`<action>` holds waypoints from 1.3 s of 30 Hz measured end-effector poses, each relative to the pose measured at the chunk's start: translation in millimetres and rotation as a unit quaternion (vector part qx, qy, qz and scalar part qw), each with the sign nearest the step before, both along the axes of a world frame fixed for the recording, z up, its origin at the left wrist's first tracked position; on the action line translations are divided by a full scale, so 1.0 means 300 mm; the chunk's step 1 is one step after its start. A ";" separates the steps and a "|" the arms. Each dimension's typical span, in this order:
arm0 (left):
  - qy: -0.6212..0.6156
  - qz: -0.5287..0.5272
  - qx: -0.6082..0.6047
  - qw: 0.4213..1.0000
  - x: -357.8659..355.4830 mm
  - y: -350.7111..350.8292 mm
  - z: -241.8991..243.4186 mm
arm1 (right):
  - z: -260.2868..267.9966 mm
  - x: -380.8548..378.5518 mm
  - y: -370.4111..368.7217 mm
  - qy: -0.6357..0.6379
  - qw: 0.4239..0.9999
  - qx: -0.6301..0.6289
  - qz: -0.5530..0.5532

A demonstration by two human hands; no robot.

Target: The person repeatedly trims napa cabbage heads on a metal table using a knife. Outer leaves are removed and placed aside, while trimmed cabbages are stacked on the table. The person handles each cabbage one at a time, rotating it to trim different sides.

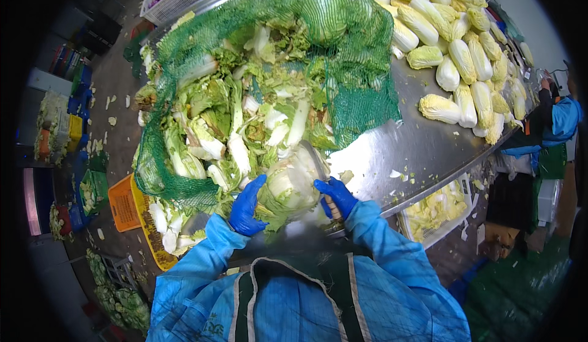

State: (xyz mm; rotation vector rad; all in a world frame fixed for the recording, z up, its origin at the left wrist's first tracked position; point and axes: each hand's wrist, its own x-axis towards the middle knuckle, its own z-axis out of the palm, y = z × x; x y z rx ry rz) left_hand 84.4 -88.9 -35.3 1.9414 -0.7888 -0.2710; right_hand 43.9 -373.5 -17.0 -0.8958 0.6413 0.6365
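A round, pale green head of cabbage (291, 183) is in front of my body at the near edge of the metal table. My left hand (248, 209), in a blue glove, presses against its left side. In my gloved right hand (339, 197) is a knife (316, 160) with a pale, wrapped-looking handle. Its curved blade points away from me along the cabbage's right side; whether it cuts in cannot be told. Beyond lies a green mesh bag (363, 108), opened out around loose trimmed leaves (239, 151). One whole cabbage (324, 9) shows under the mesh at the back.
Trimmed napa cabbages (464, 62) are piled on the metal table (413, 158) at the right. A white basket of leaves (434, 211) sits below the table's right edge. Yellow (151, 236) and orange crates (123, 204) stand at the left. Another person's blue sleeve (565, 117) shows far right.
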 end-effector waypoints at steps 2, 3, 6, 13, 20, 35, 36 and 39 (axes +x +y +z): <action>-0.002 0.009 0.000 1.000 -0.012 -0.006 0.004 | 0.035 0.008 0.043 -0.009 1.000 -0.013 -0.016; 0.001 0.016 0.000 1.000 -0.022 -0.007 0.015 | 0.071 0.012 0.052 -0.011 0.999 -0.034 -0.009; 0.032 0.054 -0.038 0.997 -0.059 -0.033 0.074 | 0.136 0.008 0.060 -0.142 0.983 -0.120 -0.006; 0.247 0.229 -0.318 0.886 -0.081 -0.058 0.360 | 0.183 -0.015 0.175 -0.331 0.938 -0.100 -0.009; 0.129 0.341 -0.237 0.901 -0.143 -0.110 0.263 | 0.160 0.009 0.239 -0.381 0.862 -0.326 0.069; 0.273 0.396 -0.293 0.826 -0.085 -0.147 0.207 | 0.170 -0.017 0.233 -0.281 0.944 -0.154 0.075; 0.292 0.408 -0.315 0.806 -0.085 -0.097 0.139 | 0.191 -0.021 0.246 -0.286 0.945 -0.148 0.057; 0.375 0.251 -0.260 0.854 -0.205 0.196 -0.298 | 0.182 -0.023 0.209 -0.257 0.962 -0.090 0.024</action>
